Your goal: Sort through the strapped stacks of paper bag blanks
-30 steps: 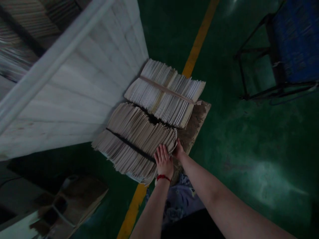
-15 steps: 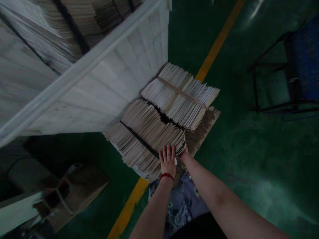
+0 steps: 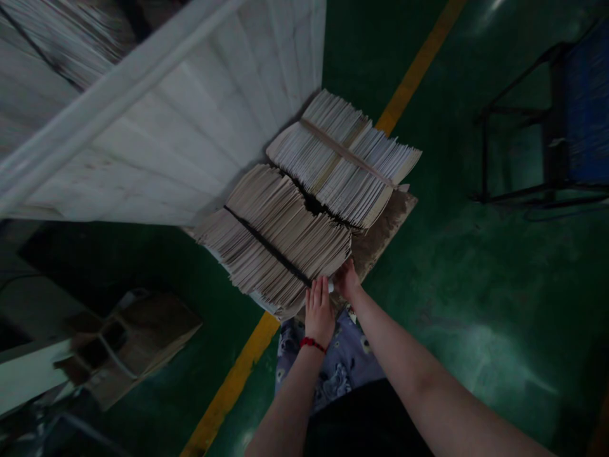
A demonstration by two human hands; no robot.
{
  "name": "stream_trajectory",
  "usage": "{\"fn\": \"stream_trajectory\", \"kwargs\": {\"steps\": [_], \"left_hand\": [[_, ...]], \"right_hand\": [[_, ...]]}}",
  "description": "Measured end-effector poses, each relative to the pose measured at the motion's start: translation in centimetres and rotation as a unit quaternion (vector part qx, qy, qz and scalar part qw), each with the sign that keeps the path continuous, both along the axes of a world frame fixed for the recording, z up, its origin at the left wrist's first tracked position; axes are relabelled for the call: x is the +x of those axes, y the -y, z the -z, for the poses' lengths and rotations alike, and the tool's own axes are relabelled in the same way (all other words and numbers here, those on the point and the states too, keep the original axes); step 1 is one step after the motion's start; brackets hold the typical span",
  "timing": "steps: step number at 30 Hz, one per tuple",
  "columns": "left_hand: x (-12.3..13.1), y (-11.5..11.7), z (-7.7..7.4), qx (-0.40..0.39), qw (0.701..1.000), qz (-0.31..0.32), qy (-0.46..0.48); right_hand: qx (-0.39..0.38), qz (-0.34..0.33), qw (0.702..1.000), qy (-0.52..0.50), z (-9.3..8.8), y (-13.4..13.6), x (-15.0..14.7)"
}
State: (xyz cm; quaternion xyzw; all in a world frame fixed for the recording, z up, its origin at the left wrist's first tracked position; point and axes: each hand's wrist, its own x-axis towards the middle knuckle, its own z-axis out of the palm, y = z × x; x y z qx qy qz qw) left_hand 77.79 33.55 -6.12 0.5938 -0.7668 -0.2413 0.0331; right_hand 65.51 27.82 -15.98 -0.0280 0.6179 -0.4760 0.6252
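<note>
Head view, and at the far left edge we have a cardboard box (image 3: 159,324) down in the lower left, dim and strapped with a pale band. Above it, a big white container (image 3: 200,127) fills the upper left, stacked sheets (image 3: 90,38) showing inside its rim. On we go to a yellow line (image 3: 223,397) crossing the green floor, and now centre frame, the main piece: a brownish bundle of sheets (image 3: 290,225), cinched by a dark strap (image 3: 266,245), resting beside the container wall. Both hands are at its lower-right end, so the bundle lies up and to the left of them. Left hand (image 3: 320,317), red bracelet (image 3: 313,343) at the wrist: fingers straight and together, laid against that end where the strap reaches the edge, not closed round anything. A small white item (image 3: 331,287) peeks out between the hands, too small to identify. Right hand (image 3: 347,279) sits at the bundle's right corner, fingers partly hidden; whether it grips, I cannot tell. Just above, a whiter bundle (image 3: 328,171) lies alongside under a pale strap (image 3: 347,153), a worn board (image 3: 387,228) showing beneath. Far right, well apart: a dark metal frame (image 3: 552,146) with something blue (image 3: 587,114).
</note>
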Motion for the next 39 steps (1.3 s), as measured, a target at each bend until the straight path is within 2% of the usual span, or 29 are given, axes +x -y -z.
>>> {"fn": "stream_trajectory", "kwargs": {"steps": [5,9,12,15,18,20,24,25,27,31,39], "left_hand": [[-1.6,0.4,-0.1,-0.007,0.997,-0.071,-0.029],[-2.6,1.3,-0.8,-0.008,0.994,-0.102,-0.031],[-3.4,2.0,-1.4,-0.003,0.994,-0.109,-0.005],[-4.3,2.7,-1.9,0.001,0.995,-0.099,0.007],[-5.3,3.1,-1.9,0.002,0.997,-0.077,-0.003],[-5.8,3.2,-1.7,0.005,0.997,-0.072,-0.007],[-6.0,2.6,-1.1,0.014,0.997,-0.073,-0.008],[-6.0,2.4,-1.1,0.013,0.998,-0.069,-0.008],[-5.9,2.0,-1.0,0.008,0.998,-0.059,-0.010],[-5.8,1.5,-1.0,0.003,0.999,-0.053,-0.007],[-5.5,1.7,-1.1,0.018,0.999,-0.037,0.008]], "right_hand": [[0.001,-0.023,0.999,-0.026,-3.2,-0.4,-2.5],[-0.026,-0.091,0.994,-0.059,-5.7,0.5,-4.1],[-0.031,-0.136,0.986,-0.096,-6.4,1.0,-4.7],[-0.035,-0.168,0.975,-0.144,-6.3,1.2,-5.3],[-0.041,-0.175,0.961,-0.212,-6.5,1.1,-6.3],[-0.070,-0.185,0.938,-0.285,-7.1,1.1,-7.1],[-0.175,-0.284,0.842,-0.424,-8.4,1.6,-7.9],[-0.182,-0.301,0.830,-0.432,-8.6,1.8,-7.9],[-0.158,-0.305,0.834,-0.431,-8.6,2.0,-7.7],[-0.073,-0.265,0.868,-0.414,-7.9,2.3,-7.0],[-0.052,-0.262,0.891,-0.367,-7.0,1.8,-7.2]]}}
